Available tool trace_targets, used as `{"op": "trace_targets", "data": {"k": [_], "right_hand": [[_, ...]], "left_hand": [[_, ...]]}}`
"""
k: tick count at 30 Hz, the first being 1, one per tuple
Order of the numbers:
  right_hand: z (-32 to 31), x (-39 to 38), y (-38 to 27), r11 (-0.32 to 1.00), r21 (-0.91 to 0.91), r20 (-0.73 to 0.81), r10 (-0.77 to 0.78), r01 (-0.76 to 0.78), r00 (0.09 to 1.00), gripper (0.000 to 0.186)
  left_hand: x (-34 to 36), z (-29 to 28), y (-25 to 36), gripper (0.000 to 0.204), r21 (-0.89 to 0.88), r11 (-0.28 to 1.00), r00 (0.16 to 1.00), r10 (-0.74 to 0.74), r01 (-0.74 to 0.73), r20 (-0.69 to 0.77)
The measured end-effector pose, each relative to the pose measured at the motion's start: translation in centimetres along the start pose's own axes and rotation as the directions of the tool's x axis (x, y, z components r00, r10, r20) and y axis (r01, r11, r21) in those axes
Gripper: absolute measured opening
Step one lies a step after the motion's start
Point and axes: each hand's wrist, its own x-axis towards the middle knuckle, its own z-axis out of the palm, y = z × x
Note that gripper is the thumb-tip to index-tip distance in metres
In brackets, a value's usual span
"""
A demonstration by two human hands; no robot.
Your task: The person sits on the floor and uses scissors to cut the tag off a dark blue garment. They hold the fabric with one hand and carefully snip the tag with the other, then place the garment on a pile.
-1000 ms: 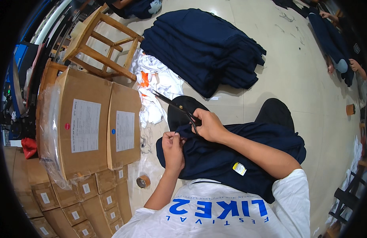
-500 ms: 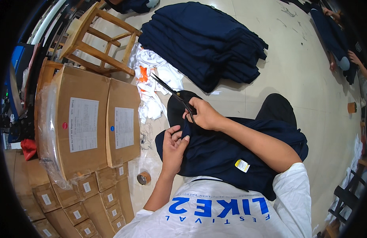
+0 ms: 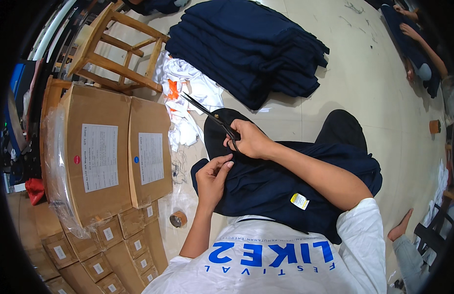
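Note:
A navy garment (image 3: 266, 181) lies spread over my lap, with a yellow and white label (image 3: 299, 201) on it. My right hand (image 3: 251, 140) is closed on the handles of black scissors (image 3: 215, 116). Their blades point up and left, parted slightly at the tips. Just below the scissors, my left hand (image 3: 212, 179) pinches with thumb and fingers over the garment's upper left part. Whatever lies in that pinch is too small or hidden to make out.
Beyond my knees lies a pile of folded navy garments (image 3: 246, 49), with white cloth (image 3: 185, 127) beside it. Cardboard boxes (image 3: 102, 201) and a wooden stool (image 3: 119, 68) stand at left. A roll of tape (image 3: 178, 219) is nearby. At far right, another person's hands (image 3: 411, 32) rest on navy cloth.
My left hand has drawn its fingers together, and the raised fold of cloth beside them no longer shows. Another person's bare foot has appeared at lower right. The far co-worker's hands have shifted.

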Motion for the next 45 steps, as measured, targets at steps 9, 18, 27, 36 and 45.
{"op": "trace_targets", "data": {"k": [9,18,27,36,45], "right_hand": [[0.0,-0.4,-0.6,0.997,-0.075,-0.006,0.003,-0.003,1.0,0.017],[0.0,-0.4,-0.4,0.996,-0.09,-0.036,-0.009,0.006,0.999,0.016],[-0.1,-0.7,-1.0,0.992,-0.107,-0.106,-0.073,0.061,0.992,0.019],[-0.1,-1.0,-0.9,0.989,-0.114,-0.097,-0.101,0.09,0.99,0.019],[0.2,-0.9,-1.1,0.992,-0.104,-0.104,-0.075,0.064,0.992,0.019]], "left_hand": [[0.5,-0.1,0.1,0.012,0.04,0.999,0.999,0.029,-0.027,-0.046],[0.1,0.6,1.2,0.022,0.017,0.999,0.991,0.053,-0.051,-0.125],[-1.0,0.6,-0.3,0.033,-0.121,0.99,0.99,0.058,-0.074,-0.132],[-0.7,-0.3,1.3,0.028,-0.187,0.981,0.998,-0.057,0.052,-0.02],[-1.2,0.1,0.5,0.026,0.059,0.993,0.99,0.108,-0.103,-0.087]]}}
